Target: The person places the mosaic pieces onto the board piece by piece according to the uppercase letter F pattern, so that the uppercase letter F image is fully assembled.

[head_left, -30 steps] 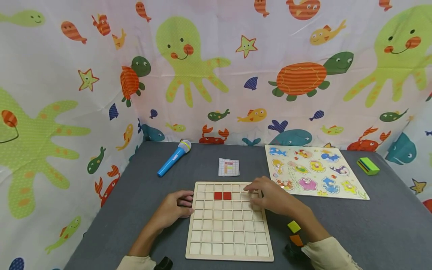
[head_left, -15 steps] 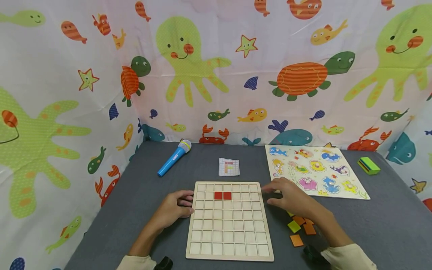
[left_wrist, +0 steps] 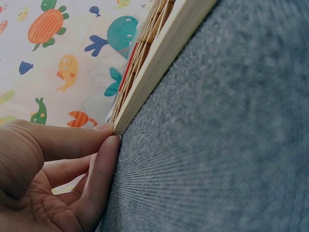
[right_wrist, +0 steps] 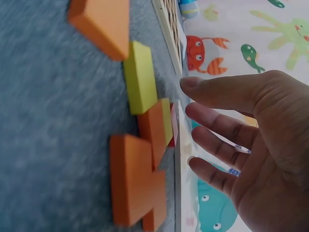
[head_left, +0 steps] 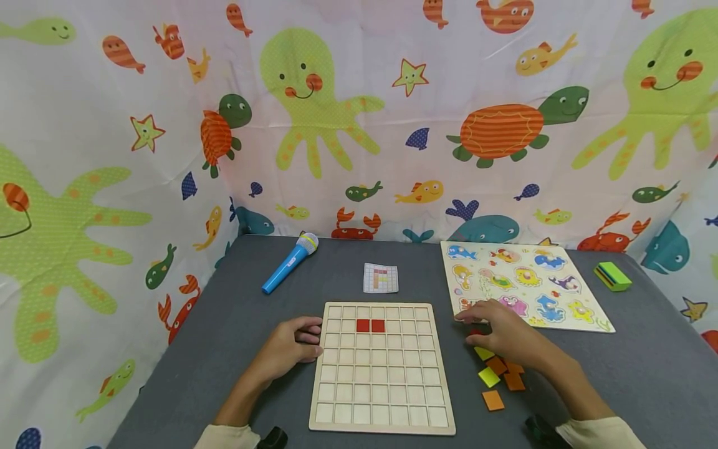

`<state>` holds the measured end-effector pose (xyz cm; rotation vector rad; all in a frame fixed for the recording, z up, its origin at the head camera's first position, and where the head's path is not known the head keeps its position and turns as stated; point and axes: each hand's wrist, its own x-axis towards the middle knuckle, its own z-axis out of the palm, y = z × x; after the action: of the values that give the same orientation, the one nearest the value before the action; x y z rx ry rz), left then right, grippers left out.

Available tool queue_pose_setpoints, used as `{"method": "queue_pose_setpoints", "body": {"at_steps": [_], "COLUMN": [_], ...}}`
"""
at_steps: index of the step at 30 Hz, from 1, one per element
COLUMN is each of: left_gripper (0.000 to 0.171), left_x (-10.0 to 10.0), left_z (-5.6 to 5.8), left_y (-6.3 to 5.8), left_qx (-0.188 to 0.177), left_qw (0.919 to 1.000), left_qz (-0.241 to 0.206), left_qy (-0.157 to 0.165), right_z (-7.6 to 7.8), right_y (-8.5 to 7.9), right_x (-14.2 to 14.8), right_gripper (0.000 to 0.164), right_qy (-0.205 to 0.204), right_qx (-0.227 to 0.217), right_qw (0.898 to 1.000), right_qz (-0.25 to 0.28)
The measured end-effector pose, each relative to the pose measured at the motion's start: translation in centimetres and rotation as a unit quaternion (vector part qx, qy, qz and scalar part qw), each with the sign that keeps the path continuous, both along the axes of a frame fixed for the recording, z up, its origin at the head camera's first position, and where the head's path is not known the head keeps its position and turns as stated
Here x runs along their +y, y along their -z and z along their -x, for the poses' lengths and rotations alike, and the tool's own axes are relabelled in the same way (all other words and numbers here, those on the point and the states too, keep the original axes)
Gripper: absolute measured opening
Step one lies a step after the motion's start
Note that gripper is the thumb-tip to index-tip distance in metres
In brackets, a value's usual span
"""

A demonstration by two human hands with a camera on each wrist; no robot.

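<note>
A wooden grid board (head_left: 370,421) lies in front of the person, with two red square tiles (head_left: 363,325) side by side in its second row. At its left edge, my left hand (head_left: 283,349) pinches the rim between fingertips, seen close in the left wrist view. My right hand (head_left: 507,330) hovers beyond the board's right side with fingers spread and nothing between them. Under it lie loose tiles: a red tile (head_left: 475,332) partly hidden by the fingers, yellow tiles (head_left: 489,376) and several orange tiles (right_wrist: 130,179).
A small printed pattern card (head_left: 380,278) lies behind the board. To its left is a blue toy microphone (head_left: 288,265). A sea-animal puzzle board (head_left: 521,284) sits at the back right, overlapped by the right hand in the head view. Farther right is a green-topped stack (head_left: 613,276).
My right hand has moved from over the grid board's upper right corner, rightward to above the loose tiles, uncovering several of them. My left hand has stayed at the board's edge.
</note>
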<state>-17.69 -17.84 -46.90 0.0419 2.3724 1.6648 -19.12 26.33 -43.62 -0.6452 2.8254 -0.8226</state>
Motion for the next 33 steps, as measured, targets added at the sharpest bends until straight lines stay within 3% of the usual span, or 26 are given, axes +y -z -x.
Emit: {"method": "queue_pose_setpoints", "body": {"at_steps": [17, 33], "left_gripper": [0.059, 0.058], "left_x": [-0.2, -0.2], "left_z": [-0.3, -0.4], "left_y": [-0.3, -0.4], "left_qx": [0.006, 0.004], "left_qw": [0.9999, 0.9999], "left_qz": [-0.003, -0.011], "left_qy": [0.008, 0.007], "right_z": [-0.3, -0.1], "right_y": [0.5, 0.8], "right_x": [2.6, 2.8], "right_gripper": [0.034, 0.035], "right_qy": [0.002, -0.016], "right_qx": [-0.01, -0.024], "right_qw": [1.0, 0.999], "right_qz": [0.003, 0.018]}}
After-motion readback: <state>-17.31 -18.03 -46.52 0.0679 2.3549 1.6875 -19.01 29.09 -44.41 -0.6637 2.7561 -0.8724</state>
